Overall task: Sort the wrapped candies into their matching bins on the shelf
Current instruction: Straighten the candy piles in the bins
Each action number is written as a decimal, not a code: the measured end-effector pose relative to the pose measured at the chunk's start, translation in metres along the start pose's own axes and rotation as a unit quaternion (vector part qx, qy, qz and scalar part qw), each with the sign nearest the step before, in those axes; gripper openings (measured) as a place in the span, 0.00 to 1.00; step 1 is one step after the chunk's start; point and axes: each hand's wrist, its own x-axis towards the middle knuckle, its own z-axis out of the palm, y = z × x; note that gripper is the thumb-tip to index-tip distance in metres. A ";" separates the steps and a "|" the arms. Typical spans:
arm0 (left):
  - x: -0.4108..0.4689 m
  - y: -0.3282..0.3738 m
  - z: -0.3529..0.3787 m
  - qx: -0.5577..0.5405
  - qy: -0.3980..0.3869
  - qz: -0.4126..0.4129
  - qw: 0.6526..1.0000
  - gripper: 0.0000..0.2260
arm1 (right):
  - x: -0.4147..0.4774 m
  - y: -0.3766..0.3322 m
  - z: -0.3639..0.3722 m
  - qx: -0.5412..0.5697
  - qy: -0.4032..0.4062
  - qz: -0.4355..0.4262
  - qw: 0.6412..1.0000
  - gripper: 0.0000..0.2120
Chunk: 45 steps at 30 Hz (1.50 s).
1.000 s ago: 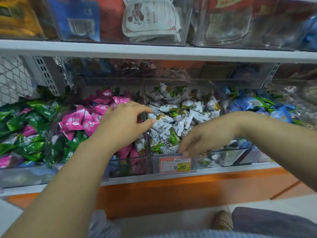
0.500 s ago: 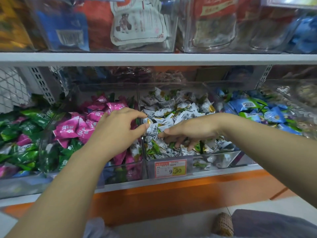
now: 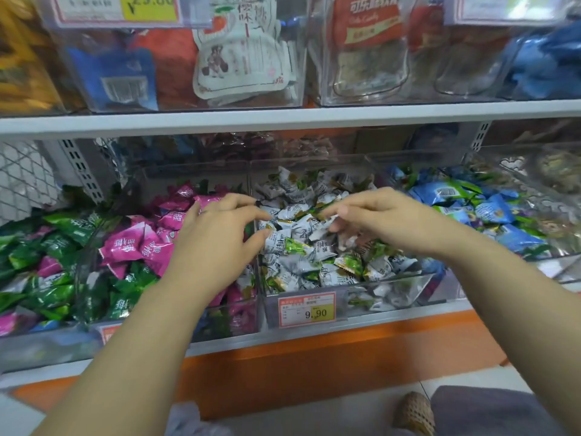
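Clear bins stand side by side on the lower shelf. The left bin's rim (image 3: 195, 169) encloses pink candies (image 3: 135, 247) with green candies (image 3: 132, 284) mixed in. The middle bin (image 3: 393, 286) is full of white candies (image 3: 298, 196), and a green-wrapped candy (image 3: 295, 247) lies among them. My left hand (image 3: 217, 243) hovers at the divider between these two bins, thumb and fingers apart and nothing in them. My right hand (image 3: 380, 218) is over the white pile with its fingers curled. A white wrapper sits at its fingertips, and whether they pinch it is unclear.
Green candies (image 3: 53, 243) fill the far-left bin and blue candies (image 3: 490, 212) the bin on the right. A 9.90 price tag (image 3: 306, 309) hangs on the middle bin. The upper shelf (image 3: 283, 119) carries clear boxes of packets. A shoe (image 3: 415, 413) is on the floor below.
My right hand has lifted from the front of the white bin to above its middle. My left hand has stayed at the divider, with its fingers spread a little wider. The camera has tilted up.
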 end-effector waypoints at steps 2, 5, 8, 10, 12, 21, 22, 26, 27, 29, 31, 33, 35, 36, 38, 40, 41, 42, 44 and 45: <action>0.003 0.012 0.003 -0.013 0.024 0.030 0.999 0.11 | -0.014 0.016 -0.014 -0.049 0.112 -0.017 0.992 0.08; 0.012 0.033 0.017 -0.066 0.015 0.079 0.995 0.11 | -0.031 0.051 -0.032 -0.083 0.250 0.005 0.965 0.05; 0.029 0.058 0.035 -0.092 -0.015 0.100 0.991 0.12 | -0.049 0.085 -0.045 -0.150 0.315 0.034 0.937 0.09; 0.045 0.076 0.046 -0.073 -0.052 0.105 0.990 0.15 | -0.058 0.107 -0.051 -0.197 0.319 0.026 0.927 0.12; 0.063 0.095 0.055 -0.034 -0.090 0.118 0.988 0.18 | -0.062 0.124 -0.057 -0.235 0.302 0.038 0.923 0.17; 0.083 0.117 0.074 0.093 -0.275 0.121 0.949 0.25 | -0.065 0.141 -0.074 -0.260 0.198 0.122 0.937 0.20; 0.078 0.111 0.071 0.103 -0.271 0.127 0.949 0.25 | -0.068 0.141 -0.072 -0.267 0.186 0.120 0.938 0.20; 0.058 0.088 0.060 0.141 -0.245 0.141 0.949 0.24 | -0.081 0.141 -0.070 -0.265 0.162 0.108 0.944 0.21; 0.055 0.084 0.057 0.144 -0.246 0.138 0.948 0.23 | -0.082 0.141 -0.070 -0.264 0.158 0.107 0.946 0.22; 0.050 0.083 0.049 0.161 -0.256 0.130 0.944 0.23 | -0.082 0.140 -0.069 -0.257 0.163 0.103 0.947 0.22; 0.047 0.085 0.040 0.157 -0.259 0.115 0.946 0.28 | -0.079 0.139 -0.067 -0.252 0.177 0.102 0.946 0.21; 0.048 0.088 0.033 0.102 -0.227 0.086 0.965 0.29 | -0.075 0.138 -0.065 -0.249 0.200 0.104 0.942 0.19; 0.059 0.089 0.034 0.060 -0.159 0.065 0.983 0.28 | -0.068 0.138 -0.064 -0.244 0.227 0.104 0.937 0.15; 0.065 0.089 0.037 0.051 -0.129 0.055 0.989 0.29 | -0.065 0.138 -0.064 -0.240 0.239 0.101 0.935 0.13; 0.076 0.094 0.044 0.021 -0.117 0.026 0.993 0.30 | -0.059 0.138 -0.064 -0.232 0.259 0.098 0.933 0.11; 0.084 0.107 0.054 -0.011 -0.140 0.018 0.990 0.26 | -0.055 0.140 -0.065 -0.224 0.274 0.096 0.930 0.12; 0.086 0.115 0.059 -0.011 -0.153 0.028 0.988 0.26 | -0.053 0.140 -0.066 -0.221 0.283 0.091 0.929 0.12; 0.087 0.125 0.064 0.003 -0.168 0.042 0.985 0.27 | -0.052 0.140 -0.067 -0.218 0.295 0.084 0.926 0.12; 0.087 0.139 0.071 0.051 -0.215 0.069 0.973 0.30 | -0.052 0.139 -0.069 -0.210 0.323 0.078 0.919 0.12; 0.087 0.143 0.075 0.081 -0.253 0.073 0.961 0.31 | -0.053 0.138 -0.070 -0.209 0.335 0.083 0.915 0.12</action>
